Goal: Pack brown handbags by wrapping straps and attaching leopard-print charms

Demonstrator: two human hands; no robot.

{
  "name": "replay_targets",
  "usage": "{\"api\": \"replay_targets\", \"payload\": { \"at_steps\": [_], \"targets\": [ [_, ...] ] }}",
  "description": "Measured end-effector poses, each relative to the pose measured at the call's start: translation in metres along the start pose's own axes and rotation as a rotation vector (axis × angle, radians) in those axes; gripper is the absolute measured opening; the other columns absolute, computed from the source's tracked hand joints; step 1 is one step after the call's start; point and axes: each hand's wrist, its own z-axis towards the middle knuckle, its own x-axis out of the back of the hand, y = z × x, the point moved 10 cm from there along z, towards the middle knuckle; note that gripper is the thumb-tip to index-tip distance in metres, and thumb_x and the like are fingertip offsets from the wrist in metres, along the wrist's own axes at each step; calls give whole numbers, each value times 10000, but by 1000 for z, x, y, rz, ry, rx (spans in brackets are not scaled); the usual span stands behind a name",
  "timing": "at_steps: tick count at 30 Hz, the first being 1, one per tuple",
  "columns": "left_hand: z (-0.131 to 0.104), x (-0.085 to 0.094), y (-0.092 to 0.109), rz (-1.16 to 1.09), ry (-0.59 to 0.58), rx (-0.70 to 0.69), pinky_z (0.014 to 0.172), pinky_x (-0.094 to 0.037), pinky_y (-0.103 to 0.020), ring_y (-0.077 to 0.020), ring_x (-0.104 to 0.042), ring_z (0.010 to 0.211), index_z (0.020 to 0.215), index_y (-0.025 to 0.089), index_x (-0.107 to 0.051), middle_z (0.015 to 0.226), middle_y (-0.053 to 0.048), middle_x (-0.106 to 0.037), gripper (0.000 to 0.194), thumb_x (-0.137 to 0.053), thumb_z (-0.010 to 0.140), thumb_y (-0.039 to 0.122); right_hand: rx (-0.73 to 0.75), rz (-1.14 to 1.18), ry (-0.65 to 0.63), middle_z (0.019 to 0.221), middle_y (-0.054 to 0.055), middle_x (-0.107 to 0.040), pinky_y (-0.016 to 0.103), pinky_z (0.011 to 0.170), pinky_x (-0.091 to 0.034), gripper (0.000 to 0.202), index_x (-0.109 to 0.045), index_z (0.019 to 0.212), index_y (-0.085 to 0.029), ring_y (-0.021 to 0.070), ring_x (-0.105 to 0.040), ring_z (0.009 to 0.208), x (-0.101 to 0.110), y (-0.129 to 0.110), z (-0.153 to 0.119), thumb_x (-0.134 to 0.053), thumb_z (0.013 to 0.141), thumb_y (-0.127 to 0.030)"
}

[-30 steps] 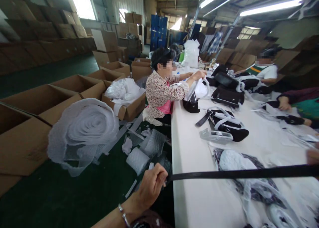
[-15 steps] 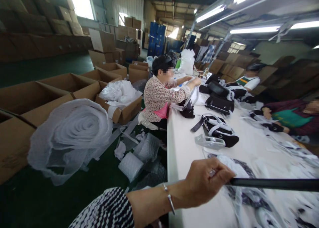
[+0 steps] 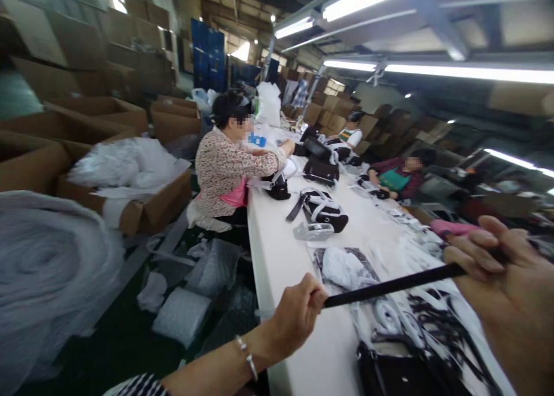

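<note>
A black strap (image 3: 389, 285) is stretched between my two hands above the white table. My left hand (image 3: 299, 310), with a silver bracelet at the wrist, is closed on its left end. At the right edge, my right hand (image 3: 497, 269) grips the other end with fingers wrapped round it. Below the strap lies a black bag (image 3: 402, 370) at the bottom of the view. Several dark straps (image 3: 450, 332) and white wrapping strips (image 3: 389, 315) lie on the table beside it. Clear plastic with white padding (image 3: 344, 267) is just behind the strap.
The white table (image 3: 277, 257) runs away from me, with wrapped black bags (image 3: 326, 211) along it. A person in a floral shirt (image 3: 225, 168) sits at its left side; others sit across. Bubble wrap rolls (image 3: 184, 315), a big foam roll (image 3: 52, 269) and cardboard boxes (image 3: 167, 205) stand left.
The view has swung right, bringing my right hand and the black bag into sight. My left hand still holds the strap, which now slants up to the right.
</note>
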Motion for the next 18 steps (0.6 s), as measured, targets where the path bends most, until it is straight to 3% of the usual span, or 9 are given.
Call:
{"api": "replay_targets", "payload": {
  "at_steps": [3,6,8,11,15,18],
  "targets": [
    [-3,-9,-19,-112,-49,78,604,-392,-259,-133,-552,598,829,210,-475,690,4,-590,299,-346,1013,407,4,32,24,592,-23,-405,362,394,-147,121,-659,722,-270,42,-253,415,3,-14,7,-698,811,-341],
    [13,-19,-11,-189,-111,97,624,-387,-251,-128,-545,632,847,195,-517,730,3,-616,312,-380,1007,425,62,39,-26,593,-54,-461,259,391,-241,267,-639,834,-241,59,-329,419,-15,-33,7,-681,823,-505],
    [32,-22,7,-211,-126,89,607,-360,-247,-125,-501,631,843,186,-558,720,10,-603,328,-421,992,443,80,-11,-95,616,-41,-541,256,461,-386,358,-641,866,-228,89,-467,480,-36,-44,3,-641,836,-585],
    [64,-29,45,-317,-147,82,578,-349,-238,-119,-470,609,785,173,-582,672,21,-566,345,-492,956,459,79,-88,-208,745,21,-678,324,712,-529,424,-676,916,-219,164,-650,716,-70,-55,-9,-596,854,-630],
    [103,-28,99,-517,-152,9,680,-453,-255,-152,-584,720,734,174,-560,728,-2,-624,306,-567,915,420,42,-136,-363,946,70,-738,392,939,-498,465,-688,1051,-213,216,-682,971,-99,-55,-23,-566,879,-627],
    [116,-21,115,-539,-193,-77,770,-486,-294,-189,-635,878,950,177,-624,930,-49,-688,271,-561,919,439,49,-163,-375,983,77,-740,411,965,-491,479,-684,1078,-216,227,-683,1003,-100,-60,-24,-552,885,-634]
  ]
}}
